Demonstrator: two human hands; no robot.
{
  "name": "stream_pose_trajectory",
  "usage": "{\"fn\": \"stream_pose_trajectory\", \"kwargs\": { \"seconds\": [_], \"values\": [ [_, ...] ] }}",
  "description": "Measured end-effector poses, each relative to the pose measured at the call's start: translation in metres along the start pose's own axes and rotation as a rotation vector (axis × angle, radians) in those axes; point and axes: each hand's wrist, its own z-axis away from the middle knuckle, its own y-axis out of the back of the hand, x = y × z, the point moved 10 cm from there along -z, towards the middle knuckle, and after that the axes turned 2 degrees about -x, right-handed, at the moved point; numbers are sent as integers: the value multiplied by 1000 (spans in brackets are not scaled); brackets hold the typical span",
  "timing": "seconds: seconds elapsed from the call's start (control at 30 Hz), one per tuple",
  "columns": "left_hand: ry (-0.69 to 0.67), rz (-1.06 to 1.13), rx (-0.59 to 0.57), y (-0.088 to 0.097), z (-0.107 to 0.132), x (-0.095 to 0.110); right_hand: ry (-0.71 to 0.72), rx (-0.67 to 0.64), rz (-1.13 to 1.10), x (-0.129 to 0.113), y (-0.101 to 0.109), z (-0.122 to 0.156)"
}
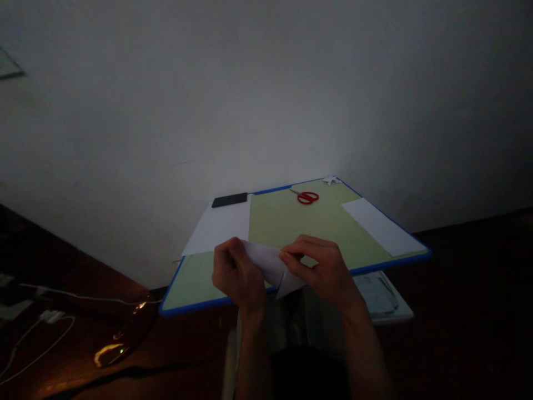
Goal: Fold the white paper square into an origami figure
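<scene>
A folded piece of white paper (270, 265) is held above the near edge of a green board with a blue rim (200, 304). My left hand (238, 275) is closed on its left end, fingers curled round the fold. My right hand (320, 265) pinches its right end, thumb and fingers pressed together. Both hands hover just over the board's front edge.
On the board lie a white sheet (220, 226) at the left, a dark flat phone-like object (229, 200), red scissors (307, 197), a white paper strip (381, 225) at the right and a small white paper star (332, 179). White cables (45, 319) lie at the lower left. A wall stands behind.
</scene>
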Motion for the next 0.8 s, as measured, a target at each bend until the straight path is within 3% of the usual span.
{"fn": "stream_pose_trajectory", "kwargs": {
  "seconds": [0.13,0.27,0.37,0.53,0.8],
  "values": [
    [84,78,-16,-5,0,-4,-23,37,-8,-1,3,-1],
    [215,242,-207,-27,3,-18,-32,127,23,-1,12,-1],
    [147,209,-298,-32,4,-16,-29,153,38,0,16,0],
    [65,155,-319,-33,5,-11,-34,160,43,1,16,2],
    [-5,45,-245,-32,5,-10,-20,169,68,0,16,2]
  ]
}}
